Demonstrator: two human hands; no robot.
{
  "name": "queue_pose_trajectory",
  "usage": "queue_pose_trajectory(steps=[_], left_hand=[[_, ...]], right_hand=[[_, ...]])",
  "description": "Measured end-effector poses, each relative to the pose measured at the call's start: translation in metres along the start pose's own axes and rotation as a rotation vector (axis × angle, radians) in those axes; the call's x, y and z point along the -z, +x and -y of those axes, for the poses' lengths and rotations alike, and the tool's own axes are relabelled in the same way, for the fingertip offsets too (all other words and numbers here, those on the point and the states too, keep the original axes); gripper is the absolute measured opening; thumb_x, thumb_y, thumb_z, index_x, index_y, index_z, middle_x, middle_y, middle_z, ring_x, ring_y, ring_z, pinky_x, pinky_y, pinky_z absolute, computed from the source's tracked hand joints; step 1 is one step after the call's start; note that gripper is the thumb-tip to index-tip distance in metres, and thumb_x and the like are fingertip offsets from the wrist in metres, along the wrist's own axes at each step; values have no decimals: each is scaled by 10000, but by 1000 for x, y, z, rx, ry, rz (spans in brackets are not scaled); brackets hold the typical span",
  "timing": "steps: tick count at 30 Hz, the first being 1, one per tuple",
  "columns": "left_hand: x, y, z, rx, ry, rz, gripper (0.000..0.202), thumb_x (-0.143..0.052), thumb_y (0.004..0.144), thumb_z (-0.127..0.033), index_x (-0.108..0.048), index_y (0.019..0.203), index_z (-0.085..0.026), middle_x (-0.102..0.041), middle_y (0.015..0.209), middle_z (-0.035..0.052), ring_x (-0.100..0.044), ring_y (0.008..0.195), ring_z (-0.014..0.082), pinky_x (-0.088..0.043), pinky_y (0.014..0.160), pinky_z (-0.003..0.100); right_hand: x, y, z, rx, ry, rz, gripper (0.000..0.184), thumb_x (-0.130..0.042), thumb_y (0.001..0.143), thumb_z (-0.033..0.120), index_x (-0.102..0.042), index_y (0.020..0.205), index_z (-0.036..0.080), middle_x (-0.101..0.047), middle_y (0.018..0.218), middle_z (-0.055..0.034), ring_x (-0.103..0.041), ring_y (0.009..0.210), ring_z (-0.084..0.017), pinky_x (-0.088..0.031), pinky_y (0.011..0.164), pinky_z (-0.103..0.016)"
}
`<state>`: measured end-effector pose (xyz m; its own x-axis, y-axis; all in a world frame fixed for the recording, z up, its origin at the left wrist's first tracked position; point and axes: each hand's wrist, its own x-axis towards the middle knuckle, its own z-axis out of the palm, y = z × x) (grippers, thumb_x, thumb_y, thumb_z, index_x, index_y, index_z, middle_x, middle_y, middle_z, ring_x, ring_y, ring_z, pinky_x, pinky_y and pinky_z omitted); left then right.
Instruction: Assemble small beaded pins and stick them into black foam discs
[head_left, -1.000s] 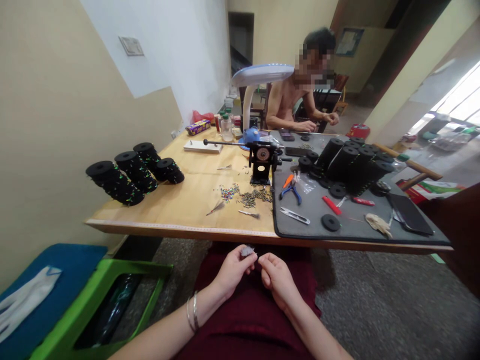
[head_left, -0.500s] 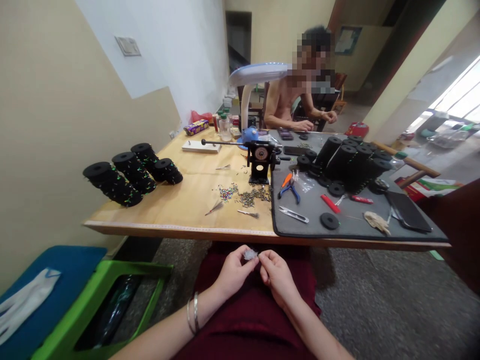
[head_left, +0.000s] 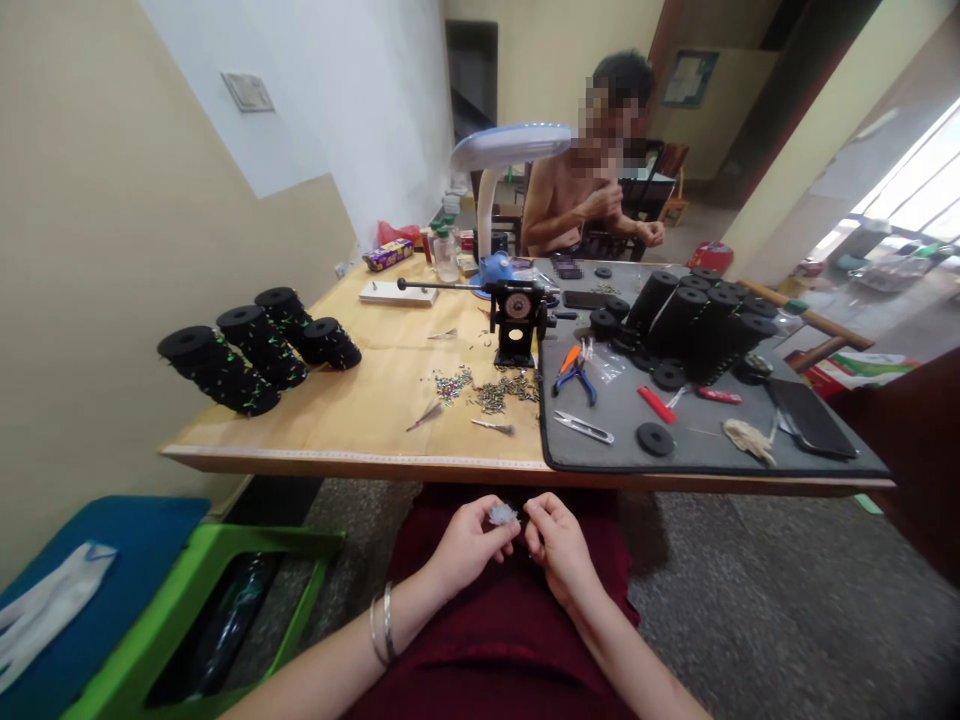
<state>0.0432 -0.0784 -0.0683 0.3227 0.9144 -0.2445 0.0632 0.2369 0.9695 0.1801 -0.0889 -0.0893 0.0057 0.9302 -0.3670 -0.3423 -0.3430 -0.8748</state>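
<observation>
Over my lap, just in front of the table edge, my left hand [head_left: 472, 540] pinches a small whitish, translucent tuft [head_left: 502, 514] between thumb and fingers; its exact kind is too small to tell. Close beside it, with a narrow gap between the fingertips, my right hand [head_left: 553, 540] is closed in a pinch. Whatever it may hold is too small to make out. Beyond my hands, small coloured beads [head_left: 452, 383] and little metal pieces [head_left: 499, 392] lie in heaps on the wood. Thin bristle-like bundles [head_left: 493, 427] lie near them.
A black hand-cranked winder [head_left: 517, 322] stands mid-table before a lamp [head_left: 510, 148]. Black spools stand left [head_left: 217, 368] and right [head_left: 679, 310]. Pliers [head_left: 577, 380], snips [head_left: 583, 427] and a foam disc [head_left: 655, 439] lie on the grey mat [head_left: 705, 425]. A co-worker [head_left: 570, 205] sits opposite.
My right hand has moved slightly away from my left, opening a small gap. The co-worker has lifted one hand from the table to chest height. The view has shifted slightly.
</observation>
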Motion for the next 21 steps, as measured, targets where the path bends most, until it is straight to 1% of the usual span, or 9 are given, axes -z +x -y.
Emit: queue_pose_trajectory(steps=[2,5,8,11,13,15,19,21], left_hand=[[0,-1,-3,1,-20,11,301,-661,698,-415,-514,672,-153,-530,533,-29,-477,454,86,-403,468,207],[1,-1,-4,10,-50,-7,260,-645,709,-380,-510,675,-159,-515,530,-36,-473,469,91,-396,483,211],[2,-1,-3,17,-68,-29,217,-620,722,-344,-508,673,-165,-482,514,-50,-436,469,88,-356,473,203],[1,1,-2,-32,-29,-76,210,-635,704,-312,-511,627,-161,-478,532,-47,-420,502,88,-341,504,206],[1,2,-3,-71,23,-110,202,-644,693,-304,-541,609,-152,-518,567,-26,-453,552,104,-367,560,223],[1,2,-5,-82,77,-123,195,-641,696,-315,-586,621,-144,-556,584,-6,-479,572,120,-379,587,238],[5,2,-5,-74,159,-129,219,-626,712,-345,-624,644,-137,-573,570,8,-474,544,125,-370,563,242],[8,1,-6,-71,199,-132,220,-629,709,-343,-622,638,-135,-566,565,8,-463,541,123,-360,554,240]], right_hand=[[1,0,0,31,-27,-2,342,-614,737,497,-444,701,203,-423,350,110,-223,310,-42,-137,346,-179],[1,-1,1,96,-79,-11,341,-594,761,502,-448,700,200,-399,354,112,-238,330,-49,-161,360,-183],[0,-2,4,132,-122,-12,344,-591,767,506,-454,697,198,-381,359,112,-246,346,-56,-176,372,-189],[-2,-4,6,142,-150,-3,334,-591,772,495,-459,701,196,-386,370,109,-264,359,-60,-192,389,-192],[-3,-5,8,144,-162,22,324,-594,772,482,-462,702,195,-400,378,105,-279,365,-61,-201,400,-193],[-4,-6,10,128,-161,66,320,-602,765,475,-462,696,196,-432,394,95,-292,367,-63,-201,402,-195],[-2,-5,13,87,-192,160,278,-604,766,432,-472,712,194,-529,461,65,-298,372,-64,-194,400,-195],[1,-4,14,97,-276,212,212,-595,782,369,-500,735,186,-569,488,48,-330,385,-71,-230,418,-196]])
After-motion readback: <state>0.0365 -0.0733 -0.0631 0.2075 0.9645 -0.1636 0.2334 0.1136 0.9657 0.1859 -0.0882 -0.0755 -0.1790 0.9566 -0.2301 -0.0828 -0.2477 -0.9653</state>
